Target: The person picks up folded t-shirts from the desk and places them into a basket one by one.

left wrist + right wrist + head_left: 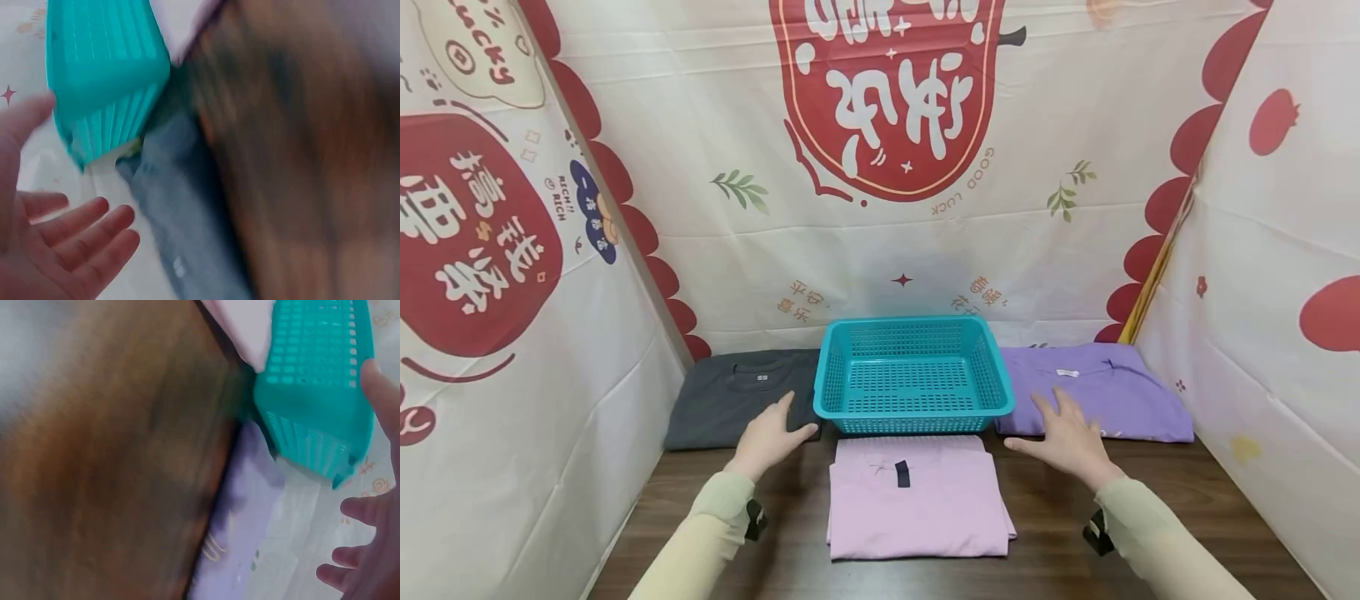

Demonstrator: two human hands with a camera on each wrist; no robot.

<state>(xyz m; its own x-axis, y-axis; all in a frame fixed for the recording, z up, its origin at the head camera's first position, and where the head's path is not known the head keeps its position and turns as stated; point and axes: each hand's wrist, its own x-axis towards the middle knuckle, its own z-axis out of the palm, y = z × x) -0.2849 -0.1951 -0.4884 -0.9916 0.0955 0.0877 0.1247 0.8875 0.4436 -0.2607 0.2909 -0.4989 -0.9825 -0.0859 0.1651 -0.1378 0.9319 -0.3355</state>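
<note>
A teal plastic basket point(913, 416) stands upright at the back middle of the table, with nothing in it. On its left lies a folded dark grey T-shirt point(707, 408), on its right a folded purple T-shirt point(1138, 400). In front of the basket is a folded pink T-shirt point(917, 521) with a black label. My left hand point(771, 437) hovers by the grey shirt's front edge, fingers spread and holding nothing. Similarly spread, my right hand point(1067, 437) is over the purple shirt's front edge. Both wrist views show the hands apart from the basket.
A dark wooden table point(805, 575) carries everything. Printed white cloth walls enclose it: a left cloth point(602, 400), a back cloth point(880, 250) right behind the basket, and a right cloth point(1262, 333). Black wrist straps point(1097, 532) sit under the sleeves.
</note>
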